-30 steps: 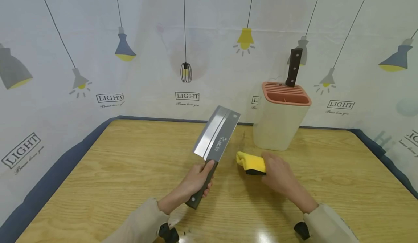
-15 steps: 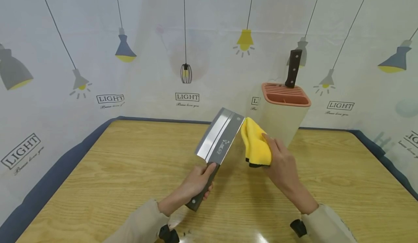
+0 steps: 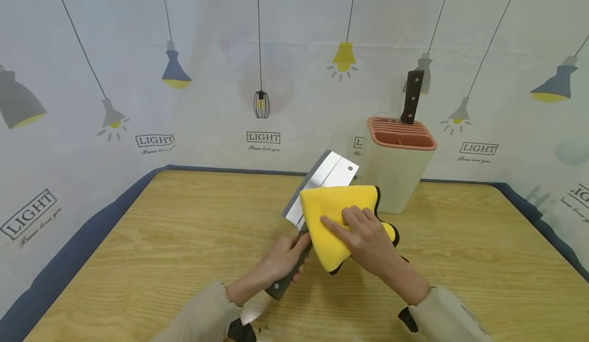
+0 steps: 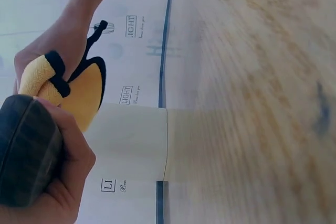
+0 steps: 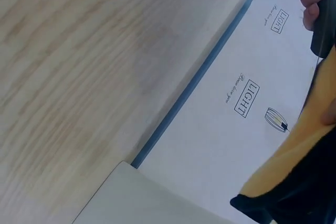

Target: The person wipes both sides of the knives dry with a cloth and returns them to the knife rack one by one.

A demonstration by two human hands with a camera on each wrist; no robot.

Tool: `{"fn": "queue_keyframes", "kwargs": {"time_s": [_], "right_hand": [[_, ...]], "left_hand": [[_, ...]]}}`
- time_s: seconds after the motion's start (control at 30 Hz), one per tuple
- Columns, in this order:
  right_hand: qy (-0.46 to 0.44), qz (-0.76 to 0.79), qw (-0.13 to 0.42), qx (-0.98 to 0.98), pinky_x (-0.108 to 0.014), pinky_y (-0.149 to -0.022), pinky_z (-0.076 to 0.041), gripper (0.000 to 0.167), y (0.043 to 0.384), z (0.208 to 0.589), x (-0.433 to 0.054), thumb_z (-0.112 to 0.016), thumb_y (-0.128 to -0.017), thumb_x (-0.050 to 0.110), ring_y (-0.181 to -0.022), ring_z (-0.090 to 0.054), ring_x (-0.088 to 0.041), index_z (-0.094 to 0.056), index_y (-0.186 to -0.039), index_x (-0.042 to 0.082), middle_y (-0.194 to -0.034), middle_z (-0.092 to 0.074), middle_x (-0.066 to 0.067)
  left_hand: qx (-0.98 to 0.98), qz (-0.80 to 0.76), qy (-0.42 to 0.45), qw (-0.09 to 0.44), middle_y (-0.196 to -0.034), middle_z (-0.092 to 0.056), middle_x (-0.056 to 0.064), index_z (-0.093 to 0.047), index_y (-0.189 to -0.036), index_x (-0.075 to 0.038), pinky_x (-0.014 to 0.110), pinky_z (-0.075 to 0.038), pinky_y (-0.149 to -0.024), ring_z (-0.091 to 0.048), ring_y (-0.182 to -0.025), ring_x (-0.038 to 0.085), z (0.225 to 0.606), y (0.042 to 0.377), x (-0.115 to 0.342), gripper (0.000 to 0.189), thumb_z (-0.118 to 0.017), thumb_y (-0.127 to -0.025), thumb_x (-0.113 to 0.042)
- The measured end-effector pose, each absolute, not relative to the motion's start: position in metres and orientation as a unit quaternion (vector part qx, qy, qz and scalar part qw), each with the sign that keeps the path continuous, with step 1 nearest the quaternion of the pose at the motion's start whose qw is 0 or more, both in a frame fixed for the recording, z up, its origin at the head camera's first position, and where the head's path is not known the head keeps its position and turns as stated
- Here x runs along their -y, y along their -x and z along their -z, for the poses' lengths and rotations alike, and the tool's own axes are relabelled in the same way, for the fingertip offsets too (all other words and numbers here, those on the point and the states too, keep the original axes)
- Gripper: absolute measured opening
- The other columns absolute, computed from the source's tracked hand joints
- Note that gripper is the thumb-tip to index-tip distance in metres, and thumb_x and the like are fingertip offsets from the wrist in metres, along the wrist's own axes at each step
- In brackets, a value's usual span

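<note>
In the head view, my left hand [image 3: 279,257] grips the dark handle of a cleaver [image 3: 339,169], its blade tilted up and away to the right. A yellow cloth [image 3: 338,199] with black edging, held in my right hand [image 3: 370,240], overlaps the lower right part of the blade and hides it. The index finger lies stretched over the cloth; the others are bent. The left wrist view shows the butt of the cleaver handle [image 4: 26,150] in the left fist, with the cloth [image 4: 86,93] behind. In the right wrist view the cloth [image 5: 294,156] hangs near the handle [image 5: 324,27].
A cream knife block [image 3: 398,178] with a salmon slotted top stands at the back right of the wooden table [image 3: 184,229]. One dark-handled knife [image 3: 412,96] stands in it. A white curtain [image 3: 207,101] printed with lamps borders the table behind and at the sides.
My right hand has brought the cloth up and left from beside the cleaver onto its blade, and the cloth has spread out. The cleaver has turned slightly and shifted a little right.
</note>
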State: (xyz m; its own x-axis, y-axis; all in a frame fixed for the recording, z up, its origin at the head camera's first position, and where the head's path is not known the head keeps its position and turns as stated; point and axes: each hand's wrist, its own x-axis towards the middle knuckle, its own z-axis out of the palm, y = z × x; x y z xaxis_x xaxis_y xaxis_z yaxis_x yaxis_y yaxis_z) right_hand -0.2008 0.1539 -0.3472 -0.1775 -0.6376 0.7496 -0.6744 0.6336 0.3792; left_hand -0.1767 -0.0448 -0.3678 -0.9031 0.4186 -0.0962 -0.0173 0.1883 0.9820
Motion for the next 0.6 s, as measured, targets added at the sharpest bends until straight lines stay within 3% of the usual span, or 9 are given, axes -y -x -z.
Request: {"fn": "queue_keyframes", "kwargs": {"time_s": [0.13, 0.27, 0.37, 0.47, 0.6], "right_hand": [[-0.44, -0.013, 0.442, 0.782, -0.032, -0.058, -0.035, 0.038, 0.1998, 0.3454, -0.1528, -0.028, -0.098, 0.014, -0.066, -0.038, -0.022, -0.066, -0.102, 0.01, -0.076, -0.043, -0.008], [-0.454, -0.028, 0.402, 0.794, -0.036, -0.072, -0.043, 0.013, 0.1993, 0.3406, -0.1504, -0.059, -0.084, 0.005, -0.085, -0.051, -0.026, -0.065, -0.096, 0.005, -0.095, -0.053, -0.013], [-0.467, -0.027, 0.372, 0.802, -0.038, -0.085, -0.044, 0.036, 0.1983, 0.3382, -0.1492, -0.076, -0.066, 0.002, -0.104, -0.052, -0.029, -0.063, -0.099, 0.003, -0.113, -0.054, -0.015], [-0.471, -0.014, 0.355, 0.807, -0.038, -0.087, -0.044, 0.048, 0.1974, 0.3378, -0.1485, -0.075, -0.065, 0.002, -0.111, -0.05, -0.028, -0.058, -0.111, 0.003, -0.118, -0.055, -0.012], [-0.465, 0.005, 0.356, 0.811, -0.038, -0.08, -0.046, 0.055, 0.197, 0.3386, -0.1473, -0.074, -0.067, 0.003, -0.106, -0.051, -0.028, -0.055, -0.119, 0.006, -0.116, -0.056, -0.011]], "left_hand": [[-0.753, -0.621, -0.137, 0.17, -0.051, -0.045, 0.005, -0.049, -0.079, 0.002, 0.024, -0.04, -0.035, -0.043, -0.037, 0.011, 0.3665, 0.176, 0.0436, 0.046, -0.036, -0.095, -0.04], [-0.753, -0.619, -0.144, 0.172, -0.051, -0.045, 0.005, -0.049, -0.079, 0.004, 0.023, -0.039, -0.034, -0.042, -0.036, 0.01, 0.3672, 0.1758, 0.0436, 0.045, -0.035, -0.096, -0.036], [-0.758, -0.612, -0.145, 0.175, -0.051, -0.046, 0.006, -0.049, -0.08, 0.006, 0.022, -0.039, -0.034, -0.042, -0.036, 0.009, 0.3675, 0.1756, 0.0441, 0.046, -0.035, -0.096, -0.035], [-0.763, -0.605, -0.148, 0.172, -0.051, -0.046, 0.006, -0.05, -0.079, 0.007, 0.021, -0.038, -0.033, -0.042, -0.035, 0.009, 0.3676, 0.1754, 0.0442, 0.048, -0.035, -0.097, -0.035], [-0.765, -0.602, -0.156, 0.168, -0.051, -0.046, 0.004, -0.049, -0.078, 0.008, 0.02, -0.038, -0.033, -0.042, -0.035, 0.009, 0.3676, 0.1753, 0.044, 0.048, -0.034, -0.097, -0.034]]}}
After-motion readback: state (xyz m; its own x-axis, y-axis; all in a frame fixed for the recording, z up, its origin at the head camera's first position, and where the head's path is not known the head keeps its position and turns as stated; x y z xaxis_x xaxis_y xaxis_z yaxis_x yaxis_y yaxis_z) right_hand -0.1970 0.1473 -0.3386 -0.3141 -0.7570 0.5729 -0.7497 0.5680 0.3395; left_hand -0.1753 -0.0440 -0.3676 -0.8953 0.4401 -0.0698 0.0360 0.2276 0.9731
